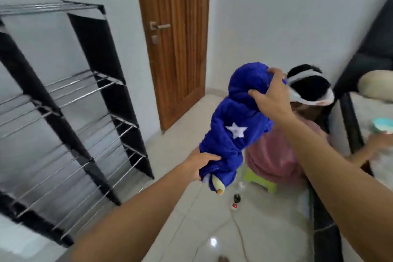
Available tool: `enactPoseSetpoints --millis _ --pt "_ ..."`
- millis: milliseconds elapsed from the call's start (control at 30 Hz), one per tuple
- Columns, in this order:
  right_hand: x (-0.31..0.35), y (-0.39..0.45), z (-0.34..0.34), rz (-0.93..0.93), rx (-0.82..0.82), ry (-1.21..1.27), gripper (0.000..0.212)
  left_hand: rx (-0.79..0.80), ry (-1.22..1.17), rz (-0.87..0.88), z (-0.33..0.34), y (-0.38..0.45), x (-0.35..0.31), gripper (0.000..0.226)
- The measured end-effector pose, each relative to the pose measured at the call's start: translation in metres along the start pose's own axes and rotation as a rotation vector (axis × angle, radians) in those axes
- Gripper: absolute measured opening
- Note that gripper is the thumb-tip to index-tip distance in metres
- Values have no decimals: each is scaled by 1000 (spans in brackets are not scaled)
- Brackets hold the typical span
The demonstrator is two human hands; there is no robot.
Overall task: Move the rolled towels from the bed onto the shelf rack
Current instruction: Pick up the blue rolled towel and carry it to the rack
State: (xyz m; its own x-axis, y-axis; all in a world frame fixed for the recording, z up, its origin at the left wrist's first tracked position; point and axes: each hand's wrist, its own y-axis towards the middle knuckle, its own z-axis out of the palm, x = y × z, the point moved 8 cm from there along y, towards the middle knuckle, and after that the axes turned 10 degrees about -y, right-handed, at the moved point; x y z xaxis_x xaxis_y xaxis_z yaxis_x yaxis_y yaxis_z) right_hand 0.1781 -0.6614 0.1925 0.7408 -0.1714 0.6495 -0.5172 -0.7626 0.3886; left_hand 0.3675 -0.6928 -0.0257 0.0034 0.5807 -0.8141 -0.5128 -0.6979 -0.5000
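Carrying step in hand: blue towel [236, 125], rolled, white star on its side, is held in mid-air between bed [370, 117] and rack [89, 100], touching neither. Right hand [271, 97] grips the upper end, fingers curled over the top of the roll; left hand [202, 162] grips the lower end, fingers wrapped round it. Roll hangs tilted, upper end toward the bed side. A small yellowish piece shows at the lower end; cannot tell what it is. Rack stands against the wall at left, wire tiers in two columns with black side panels; no towels seen on the tiers in view. Bed edge at right; a second person in pink [276, 155] sits low on a green stool [261, 181] beside it, a hand reaching onto the bed. Power strip [235, 205] and cord lie on the floor ahead. Judgement: transfer roughly midway. Next move calls for swinging the roll left, levelling it, and laying it along a tier without loosening the roll; watch the cord underfoot.
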Motion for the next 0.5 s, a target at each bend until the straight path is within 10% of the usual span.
enactPoseSetpoints --millis 500 --pt "251 125 278 -653 530 378 56 -562 -436 215 -213 33 -113 52"
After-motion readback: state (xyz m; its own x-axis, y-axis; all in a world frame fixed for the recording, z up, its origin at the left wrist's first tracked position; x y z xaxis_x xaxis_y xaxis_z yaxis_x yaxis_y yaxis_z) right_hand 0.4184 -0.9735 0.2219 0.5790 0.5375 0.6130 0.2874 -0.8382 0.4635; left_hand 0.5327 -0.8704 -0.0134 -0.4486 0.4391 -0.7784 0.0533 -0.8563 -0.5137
